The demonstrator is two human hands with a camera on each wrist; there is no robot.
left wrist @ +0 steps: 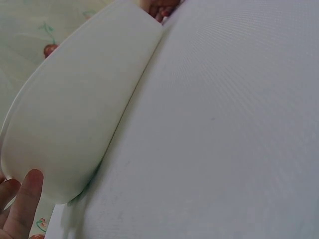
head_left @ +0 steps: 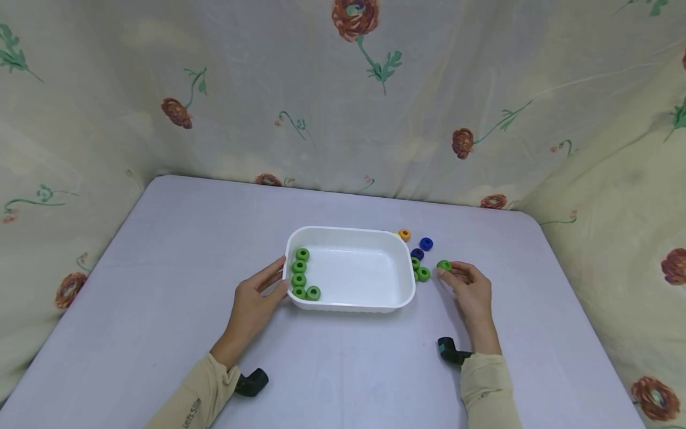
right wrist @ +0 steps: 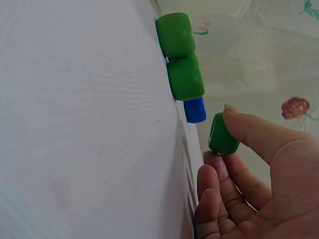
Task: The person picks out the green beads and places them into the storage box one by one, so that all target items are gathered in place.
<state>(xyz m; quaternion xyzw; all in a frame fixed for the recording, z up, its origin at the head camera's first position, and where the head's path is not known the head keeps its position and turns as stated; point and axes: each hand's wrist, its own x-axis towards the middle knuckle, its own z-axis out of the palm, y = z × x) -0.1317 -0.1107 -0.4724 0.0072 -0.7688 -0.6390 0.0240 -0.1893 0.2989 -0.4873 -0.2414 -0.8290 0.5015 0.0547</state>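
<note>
Head: my right hand (head_left: 471,293) pinches a green ring-shaped bead (head_left: 443,265) right of the white rectangular plastic tray (head_left: 360,275). Left wrist: my left hand (left wrist: 23,209) touches it, fingers straight; a bump could skid it. Right wrist: loosening could drop the bead, seemingly raised.

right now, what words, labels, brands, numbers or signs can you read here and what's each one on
"Let's S…": left sleeve; the rest is blurred.
Right sleeve: small dark mark, too small to read.
None visible on the white tray or green beads.
</note>
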